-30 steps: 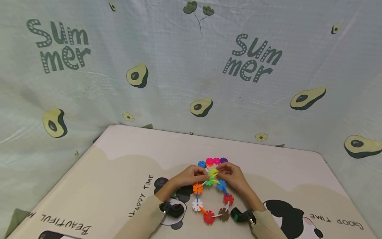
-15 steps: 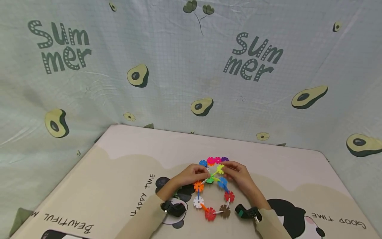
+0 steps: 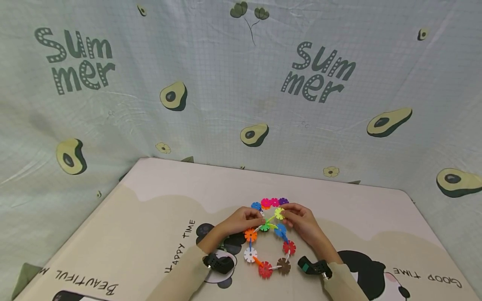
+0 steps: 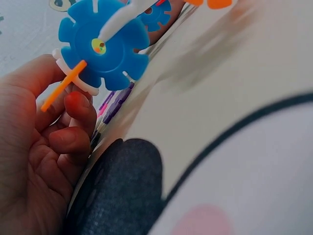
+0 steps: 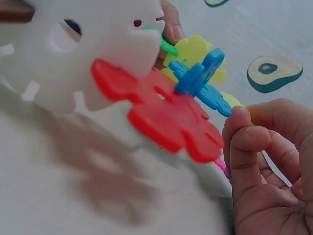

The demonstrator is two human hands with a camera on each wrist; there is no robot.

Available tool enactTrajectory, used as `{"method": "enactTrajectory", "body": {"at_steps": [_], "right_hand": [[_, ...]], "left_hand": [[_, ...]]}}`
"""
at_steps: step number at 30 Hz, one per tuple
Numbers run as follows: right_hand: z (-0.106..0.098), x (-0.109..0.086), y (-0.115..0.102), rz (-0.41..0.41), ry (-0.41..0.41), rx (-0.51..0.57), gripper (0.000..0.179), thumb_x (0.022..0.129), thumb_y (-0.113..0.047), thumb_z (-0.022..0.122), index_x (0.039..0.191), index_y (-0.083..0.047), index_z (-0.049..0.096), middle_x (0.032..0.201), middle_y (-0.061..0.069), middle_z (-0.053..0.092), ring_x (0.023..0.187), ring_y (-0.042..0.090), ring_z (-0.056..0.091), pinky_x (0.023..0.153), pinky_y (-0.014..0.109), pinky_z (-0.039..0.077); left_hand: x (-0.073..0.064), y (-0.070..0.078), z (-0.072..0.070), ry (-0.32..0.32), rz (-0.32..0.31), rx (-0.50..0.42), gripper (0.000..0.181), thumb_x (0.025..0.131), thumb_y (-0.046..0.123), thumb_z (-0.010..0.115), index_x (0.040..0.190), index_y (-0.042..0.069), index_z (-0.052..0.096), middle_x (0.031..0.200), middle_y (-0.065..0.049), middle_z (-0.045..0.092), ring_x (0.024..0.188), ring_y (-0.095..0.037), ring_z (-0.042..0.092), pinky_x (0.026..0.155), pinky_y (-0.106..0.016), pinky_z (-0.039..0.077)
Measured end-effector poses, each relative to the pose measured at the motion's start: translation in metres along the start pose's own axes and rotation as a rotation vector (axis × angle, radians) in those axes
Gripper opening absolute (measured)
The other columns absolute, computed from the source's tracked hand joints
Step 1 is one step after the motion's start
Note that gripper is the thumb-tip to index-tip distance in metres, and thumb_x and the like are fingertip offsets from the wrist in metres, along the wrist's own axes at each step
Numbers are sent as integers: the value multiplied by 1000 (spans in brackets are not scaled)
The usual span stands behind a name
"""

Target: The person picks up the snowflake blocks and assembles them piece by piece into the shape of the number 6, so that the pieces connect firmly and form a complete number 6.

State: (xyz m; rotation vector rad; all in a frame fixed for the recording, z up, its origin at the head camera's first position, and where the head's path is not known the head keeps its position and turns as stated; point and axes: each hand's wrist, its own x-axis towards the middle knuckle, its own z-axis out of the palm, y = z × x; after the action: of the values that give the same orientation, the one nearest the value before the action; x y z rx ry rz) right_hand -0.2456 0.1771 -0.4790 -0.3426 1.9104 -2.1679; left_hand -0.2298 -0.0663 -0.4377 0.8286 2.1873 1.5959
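Note:
In the head view, a ring of linked plastic snowflake discs stands in front of me, with an orange disc (image 3: 250,235), a white disc (image 3: 250,255), a red disc (image 3: 265,270) and a brown disc (image 3: 284,266) among them. At its top, my left hand (image 3: 244,220) grips the ring beside a green disc (image 3: 265,226); the exact contact is partly hidden. A yellow disc (image 3: 279,213) joins on by a yellow-green piece, and my right hand (image 3: 303,219) pinches its right edge. The left wrist view has a blue disc (image 4: 115,46) close up, with an orange piece slotted in.
Beyond the hands lie more discs, blue (image 3: 256,205), pink (image 3: 266,202) and purple (image 3: 283,201). Black wrist straps with devices sit on both wrists. The cloth-covered table (image 3: 150,225) meets a printed fabric backdrop (image 3: 211,125) at the back.
Over the past second, my right hand has moved slightly right and the yellow disc has swung right, away from the green one. My left hand has stayed almost in place, still gripping.

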Motion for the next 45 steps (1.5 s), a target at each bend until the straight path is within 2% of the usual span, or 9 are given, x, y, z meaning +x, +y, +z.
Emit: {"method": "enactTrajectory", "body": {"at_steps": [4,7,10,19,26,35,40,45], "right_hand": [[2,-1,-1,-1,-37,31,13,96,-3,58,108,-4,64,87,0,64,67,8,57,61,16,47],[3,-2,-2,14,-22,42,12,96,-4,59,106,-6,65,85,0,63,66,8,56,60,15,47],[4,-2,-3,33,2,45,11,96,-4,59,103,-9,66,84,0,63,64,8,55,59,15,46],[5,-2,-4,48,31,34,10,96,-3,60,102,-6,66,82,0,64,62,8,54,59,16,45],[7,-1,-4,91,26,8,8,94,-3,61,100,-5,67,83,1,64,61,8,52,59,15,45],[10,0,-1,67,32,-38,7,93,0,62,96,-4,67,83,-1,67,61,6,54,59,15,47],[11,2,-1,79,11,-31,8,92,0,63,97,-4,66,86,0,68,63,6,54,60,15,48],[10,1,-1,91,-9,-38,8,93,-2,63,100,-2,65,83,0,66,63,7,54,59,15,47]], "left_hand": [[7,-19,1,-4,10,7,18,95,5,57,91,-11,65,72,6,53,62,-2,46,61,-17,40],[11,-34,2,-2,18,15,18,95,5,57,92,-11,66,73,6,54,62,-2,46,61,-18,40],[12,-39,2,-3,16,21,18,95,8,59,94,-8,67,74,6,55,62,-2,47,61,-18,41],[12,-40,1,-28,22,0,19,95,10,60,94,-7,67,74,6,55,64,-3,47,62,-18,41],[12,-41,1,-43,53,29,16,95,8,60,93,-6,67,72,6,54,62,-2,46,60,-18,39],[12,-41,2,-13,89,84,15,96,6,60,93,-6,67,70,2,54,58,-2,43,57,-17,36],[11,-41,1,-8,75,86,14,95,7,60,93,-5,68,70,3,54,58,-2,44,57,-18,37],[12,-41,1,-8,37,17,16,94,9,61,93,-6,67,72,4,56,60,-3,46,59,-18,40]]}}
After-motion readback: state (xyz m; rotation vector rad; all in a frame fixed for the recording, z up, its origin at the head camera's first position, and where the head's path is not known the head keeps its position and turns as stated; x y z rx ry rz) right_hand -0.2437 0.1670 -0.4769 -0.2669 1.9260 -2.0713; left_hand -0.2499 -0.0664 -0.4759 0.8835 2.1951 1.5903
